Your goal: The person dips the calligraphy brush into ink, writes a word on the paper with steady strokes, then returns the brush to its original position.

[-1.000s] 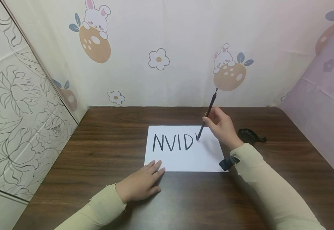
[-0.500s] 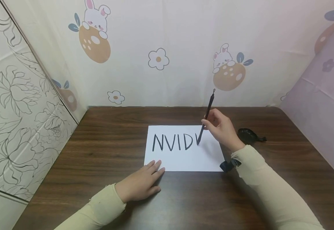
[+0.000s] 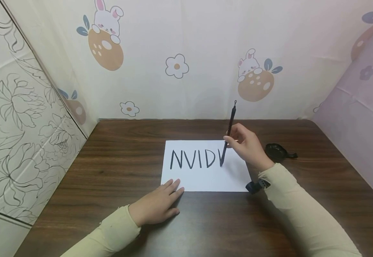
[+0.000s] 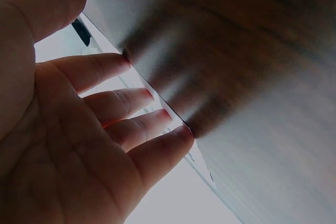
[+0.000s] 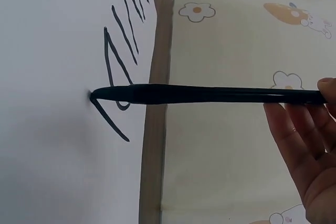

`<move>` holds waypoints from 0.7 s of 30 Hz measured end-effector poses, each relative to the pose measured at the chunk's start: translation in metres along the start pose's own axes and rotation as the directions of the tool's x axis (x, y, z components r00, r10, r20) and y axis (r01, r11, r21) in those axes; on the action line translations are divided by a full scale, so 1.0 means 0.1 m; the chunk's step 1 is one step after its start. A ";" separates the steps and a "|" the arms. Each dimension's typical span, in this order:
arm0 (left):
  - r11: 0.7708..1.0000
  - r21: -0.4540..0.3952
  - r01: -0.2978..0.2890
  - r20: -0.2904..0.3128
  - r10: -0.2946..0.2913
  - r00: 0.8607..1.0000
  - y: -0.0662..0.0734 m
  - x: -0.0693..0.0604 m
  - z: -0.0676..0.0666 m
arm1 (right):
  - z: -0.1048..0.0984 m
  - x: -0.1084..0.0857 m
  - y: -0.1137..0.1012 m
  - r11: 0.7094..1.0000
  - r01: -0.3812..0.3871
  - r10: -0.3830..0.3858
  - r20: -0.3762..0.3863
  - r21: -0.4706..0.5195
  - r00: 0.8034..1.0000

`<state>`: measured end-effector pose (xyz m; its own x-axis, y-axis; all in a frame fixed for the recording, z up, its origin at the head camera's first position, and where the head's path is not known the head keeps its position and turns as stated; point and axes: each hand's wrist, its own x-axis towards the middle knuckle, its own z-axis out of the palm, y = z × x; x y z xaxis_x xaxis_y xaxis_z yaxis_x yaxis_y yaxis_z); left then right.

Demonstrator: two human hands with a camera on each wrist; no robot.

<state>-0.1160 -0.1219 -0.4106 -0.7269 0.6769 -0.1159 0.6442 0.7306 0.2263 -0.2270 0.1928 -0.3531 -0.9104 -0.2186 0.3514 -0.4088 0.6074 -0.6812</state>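
Observation:
A white sheet of paper (image 3: 202, 182) lies on the brown wooden table (image 3: 109, 157). Bold black letters "NVID" (image 3: 193, 159) run across it, followed by one slanted stroke. My right hand (image 3: 245, 146) pinches a dark ink brush (image 3: 230, 121) by its handle, above the paper's upper right part. In the right wrist view the tip of the brush (image 5: 199, 94) touches the paper at the end of that stroke. My left hand (image 3: 157, 205) rests with outstretched fingers on the paper's lower left corner, palm down, its thumb on the table.
To the right of the paper stands a small black dish with a handle (image 3: 276, 152). A dark device (image 3: 254, 186) is strapped to my right wrist, over the paper's lower right corner. Behind the table hangs a printed curtain (image 3: 205, 71); patterned panels flank both sides.
The right hand has drawn the brush down the paper, and the slanted stroke after the D has grown longer. The brush stands more upright. My left hand has stayed in place.

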 end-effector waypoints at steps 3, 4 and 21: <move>1.000 0.002 -0.002 -0.002 0.002 1.000 0.00 0.00 0.00 | 0.00 -0.01 0.00 1.000 0.008 -0.008 0.003 0.003 1.000; 1.000 0.002 -0.002 -0.003 0.002 1.000 0.00 0.00 0.00 | 0.00 -0.01 -0.01 1.000 0.010 -0.010 0.003 0.007 1.000; 1.000 0.003 0.005 0.009 -0.005 1.000 -0.01 0.00 0.01 | -0.23 0.11 0.01 0.999 0.039 -0.042 -0.115 -0.029 0.992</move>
<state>-0.1164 -0.1220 -0.4118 -0.7280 0.6739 -0.1262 0.6413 0.7344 0.2223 -0.2360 0.2085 -0.3358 -0.8788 -0.1544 0.4515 -0.4419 0.6206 -0.6477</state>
